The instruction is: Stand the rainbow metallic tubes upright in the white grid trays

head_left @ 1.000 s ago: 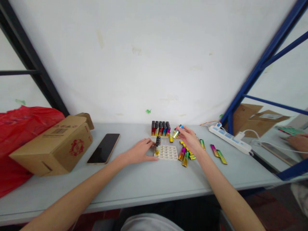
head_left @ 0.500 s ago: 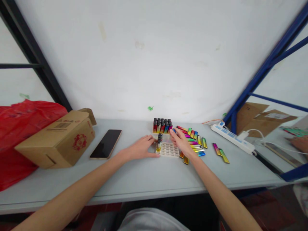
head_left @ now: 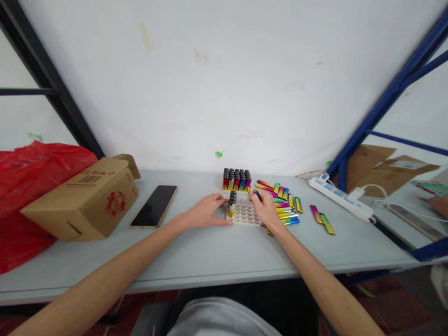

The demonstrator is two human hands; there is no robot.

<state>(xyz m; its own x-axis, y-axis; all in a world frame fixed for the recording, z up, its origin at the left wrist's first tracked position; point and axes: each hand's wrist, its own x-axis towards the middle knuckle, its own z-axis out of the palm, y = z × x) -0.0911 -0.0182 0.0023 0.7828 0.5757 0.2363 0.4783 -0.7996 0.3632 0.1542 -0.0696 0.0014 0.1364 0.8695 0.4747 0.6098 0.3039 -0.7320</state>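
A pale tray with round holes [head_left: 248, 215] lies on the table, with a few black-topped lighters [head_left: 232, 204] upright along its left side. My left hand [head_left: 209, 211] rests at the tray's left edge, thumb and fingers apart, holding nothing. Over the tray's right part, my right hand [head_left: 264, 206] is closed on a lighter [head_left: 258, 195], whose dark end shows above the fingers. Behind the tray stands a full block of upright lighters [head_left: 237, 180]. Several shiny coloured lighters [head_left: 288, 215] lie loose to the right of my right hand.
A phone [head_left: 154, 206], a cardboard box [head_left: 80, 200] and a red bag [head_left: 31, 186] are on the left. Two lighters [head_left: 322, 219] and a white power strip [head_left: 341, 198] lie on the right. Past the blue frame [head_left: 378, 105], part of another person's hand [head_left: 441, 205] shows.
The lighter in my right hand has turned, and its dark end now shows above the fingers. My left hand has stayed at the tray's edge. The whole view has shifted slightly.
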